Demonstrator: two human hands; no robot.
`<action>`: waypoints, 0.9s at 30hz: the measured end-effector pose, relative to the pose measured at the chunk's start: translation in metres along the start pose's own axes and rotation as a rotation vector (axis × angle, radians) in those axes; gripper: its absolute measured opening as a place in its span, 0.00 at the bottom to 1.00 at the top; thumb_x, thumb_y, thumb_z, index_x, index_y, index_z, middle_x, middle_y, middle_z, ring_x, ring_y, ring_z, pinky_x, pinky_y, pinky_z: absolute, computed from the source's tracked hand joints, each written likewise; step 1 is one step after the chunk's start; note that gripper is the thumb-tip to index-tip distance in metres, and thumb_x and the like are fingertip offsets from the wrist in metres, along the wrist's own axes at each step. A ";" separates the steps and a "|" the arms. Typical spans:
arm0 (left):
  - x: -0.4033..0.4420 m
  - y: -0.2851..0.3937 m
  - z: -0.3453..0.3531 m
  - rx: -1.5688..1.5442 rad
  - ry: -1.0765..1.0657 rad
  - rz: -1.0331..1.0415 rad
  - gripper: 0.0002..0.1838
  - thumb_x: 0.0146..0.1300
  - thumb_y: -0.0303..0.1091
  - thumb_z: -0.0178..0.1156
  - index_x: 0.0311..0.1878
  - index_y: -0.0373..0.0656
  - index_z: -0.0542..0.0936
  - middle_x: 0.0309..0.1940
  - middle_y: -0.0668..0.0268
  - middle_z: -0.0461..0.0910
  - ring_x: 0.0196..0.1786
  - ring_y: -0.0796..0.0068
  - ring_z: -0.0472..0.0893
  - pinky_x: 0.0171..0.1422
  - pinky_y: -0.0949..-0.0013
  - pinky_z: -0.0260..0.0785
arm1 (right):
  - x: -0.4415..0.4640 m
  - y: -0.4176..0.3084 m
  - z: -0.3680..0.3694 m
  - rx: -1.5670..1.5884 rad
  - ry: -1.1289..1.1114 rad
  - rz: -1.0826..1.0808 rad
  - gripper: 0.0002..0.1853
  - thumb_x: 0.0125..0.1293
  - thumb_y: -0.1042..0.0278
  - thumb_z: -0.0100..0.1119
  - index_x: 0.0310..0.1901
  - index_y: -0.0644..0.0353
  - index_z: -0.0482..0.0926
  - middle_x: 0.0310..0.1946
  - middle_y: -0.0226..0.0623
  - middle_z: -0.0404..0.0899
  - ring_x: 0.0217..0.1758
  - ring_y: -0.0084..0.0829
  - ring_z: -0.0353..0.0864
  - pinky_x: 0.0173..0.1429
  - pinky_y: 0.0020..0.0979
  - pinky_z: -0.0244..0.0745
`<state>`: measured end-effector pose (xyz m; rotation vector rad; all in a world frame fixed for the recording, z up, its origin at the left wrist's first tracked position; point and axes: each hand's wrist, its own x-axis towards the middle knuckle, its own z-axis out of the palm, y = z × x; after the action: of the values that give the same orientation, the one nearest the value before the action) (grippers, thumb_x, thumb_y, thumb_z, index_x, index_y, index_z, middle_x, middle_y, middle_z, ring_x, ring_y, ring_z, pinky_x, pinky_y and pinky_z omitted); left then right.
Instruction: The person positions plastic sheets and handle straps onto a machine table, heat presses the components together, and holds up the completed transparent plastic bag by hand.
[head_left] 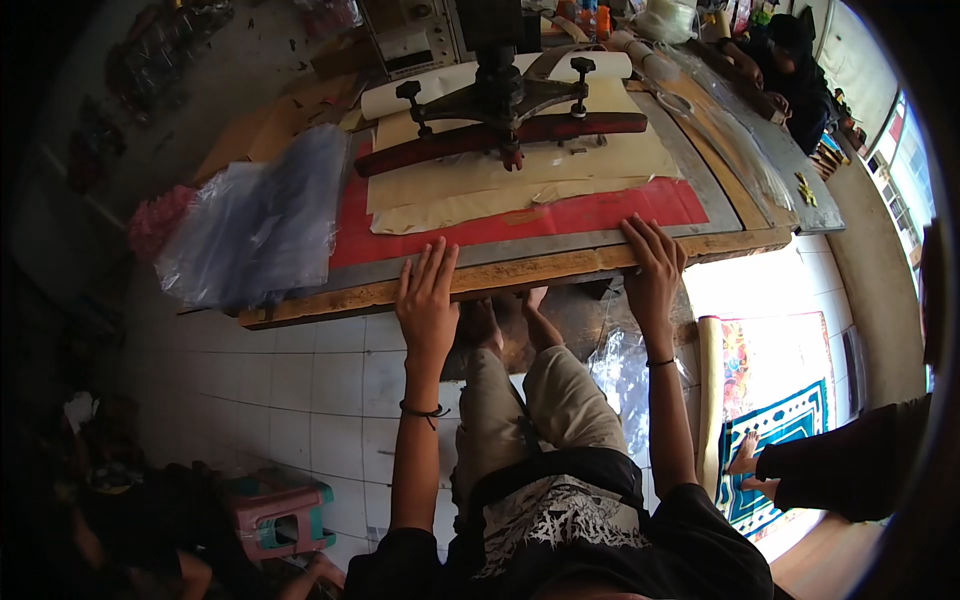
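Observation:
My left hand (429,283) rests on the wooden front edge (540,268) of the workbench, fingers stretched out toward a red sheet (450,237). Farther right, my right hand (655,259) lies over the same edge, its fingertips touching or just over the red sheet's border. Neither hand holds anything. Torn-edged tan paper (440,205) covers much of the red sheet. Above the paper is a machine head with a curved dark red bar (440,147) and two black knobs. A stack of clear plastic sheets (255,225) hangs over the bench's left corner.
Long clear plastic strips (740,150) and scissors (672,97) lie on the bench's right side. A person (790,75) sits at the far right. Another person's leg (850,460) is over a blue patterned mat (765,455). A pink and green stool (280,515) stands lower left.

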<state>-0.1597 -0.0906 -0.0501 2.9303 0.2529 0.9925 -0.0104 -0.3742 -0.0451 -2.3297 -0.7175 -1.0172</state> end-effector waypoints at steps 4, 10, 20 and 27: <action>0.000 0.000 0.000 -0.016 0.003 0.000 0.45 0.43 0.19 0.70 0.70 0.51 0.71 0.73 0.69 0.68 0.73 0.68 0.69 0.79 0.56 0.57 | 0.000 0.000 -0.001 0.001 0.003 -0.005 0.34 0.45 0.83 0.63 0.59 0.50 0.81 0.62 0.28 0.79 0.67 0.35 0.73 0.70 0.38 0.60; 0.000 0.000 0.000 -0.022 -0.006 -0.008 0.45 0.43 0.18 0.70 0.70 0.51 0.71 0.72 0.69 0.68 0.73 0.68 0.69 0.79 0.56 0.57 | 0.000 0.001 0.001 0.003 0.001 0.006 0.34 0.44 0.83 0.64 0.58 0.50 0.81 0.62 0.28 0.79 0.67 0.35 0.73 0.71 0.38 0.60; -0.001 0.000 0.000 -0.026 -0.002 -0.006 0.46 0.42 0.18 0.70 0.70 0.51 0.71 0.72 0.69 0.68 0.73 0.68 0.68 0.79 0.56 0.57 | -0.001 0.001 0.001 -0.012 0.001 0.008 0.33 0.46 0.82 0.65 0.58 0.49 0.81 0.61 0.28 0.79 0.67 0.35 0.73 0.71 0.38 0.60; -0.001 -0.001 0.001 -0.017 0.014 0.004 0.45 0.42 0.19 0.71 0.70 0.51 0.72 0.72 0.69 0.68 0.73 0.68 0.69 0.78 0.56 0.58 | -0.001 0.000 0.001 -0.012 0.016 0.001 0.32 0.46 0.82 0.65 0.57 0.50 0.82 0.61 0.28 0.80 0.67 0.35 0.74 0.70 0.38 0.60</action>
<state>-0.1596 -0.0900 -0.0514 2.9105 0.2381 1.0109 -0.0099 -0.3739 -0.0465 -2.3289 -0.7055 -1.0413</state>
